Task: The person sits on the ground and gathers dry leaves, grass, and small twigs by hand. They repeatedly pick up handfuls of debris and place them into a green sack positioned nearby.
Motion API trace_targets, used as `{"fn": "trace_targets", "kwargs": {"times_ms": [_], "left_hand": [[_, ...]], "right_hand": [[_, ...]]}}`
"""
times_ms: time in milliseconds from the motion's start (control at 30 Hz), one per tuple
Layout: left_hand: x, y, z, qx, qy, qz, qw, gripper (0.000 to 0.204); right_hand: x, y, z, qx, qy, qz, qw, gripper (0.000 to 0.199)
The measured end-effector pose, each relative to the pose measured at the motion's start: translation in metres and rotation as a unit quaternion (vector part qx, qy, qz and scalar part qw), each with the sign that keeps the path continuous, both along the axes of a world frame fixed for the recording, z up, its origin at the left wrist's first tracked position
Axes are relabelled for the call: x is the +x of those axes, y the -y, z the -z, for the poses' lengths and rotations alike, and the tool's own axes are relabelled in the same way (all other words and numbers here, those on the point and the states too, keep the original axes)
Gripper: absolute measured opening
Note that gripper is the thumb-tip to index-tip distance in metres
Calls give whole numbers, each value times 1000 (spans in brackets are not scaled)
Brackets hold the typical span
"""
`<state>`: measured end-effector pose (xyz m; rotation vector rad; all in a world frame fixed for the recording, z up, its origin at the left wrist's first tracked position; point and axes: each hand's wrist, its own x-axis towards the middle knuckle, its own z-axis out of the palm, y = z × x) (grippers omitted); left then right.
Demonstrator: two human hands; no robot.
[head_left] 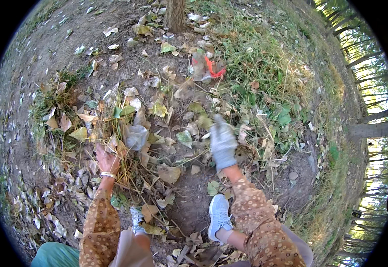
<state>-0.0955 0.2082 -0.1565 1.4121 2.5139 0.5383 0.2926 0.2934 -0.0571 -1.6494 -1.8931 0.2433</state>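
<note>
My bare left hand [107,161], with a pale bracelet [108,175] at the wrist, rests against a loose heap of dry leaves and grass stalks [134,162]. Its visible fingers look spread; their tips are partly covered by leaves. Just beyond it to the right lies a crumpled translucent plastic bag [135,136]. My right hand wears a grey-white glove [223,144] and hovers over or touches the leaf litter between the heap and the green grass. Motion smears its fingers, so whether they grip anything does not show.
A tree trunk [175,15] rises at the far middle. Nearer lies a red plastic scrap [214,69] beside clear wrapping. Green grass [256,75] covers the right side, and a grassy tuft [56,104] stands at left. My light-blue shoes [219,216] are on the dirt below.
</note>
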Motion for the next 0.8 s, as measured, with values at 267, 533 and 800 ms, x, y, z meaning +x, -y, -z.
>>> {"fn": "trace_targets", "kwargs": {"times_ms": [267, 533, 800], "left_hand": [[5, -4, 8, 5, 10, 22, 1000, 113], [-46, 15, 58, 53, 48, 47, 996, 106], [-48, 3, 70, 39, 11, 76, 996, 112]], "right_hand": [[62, -38, -150, 78, -390, 195, 897, 30], [46, 4, -132, 157, -50, 118, 979, 28], [57, 17, 41, -303, 307, 44, 901, 124]]}}
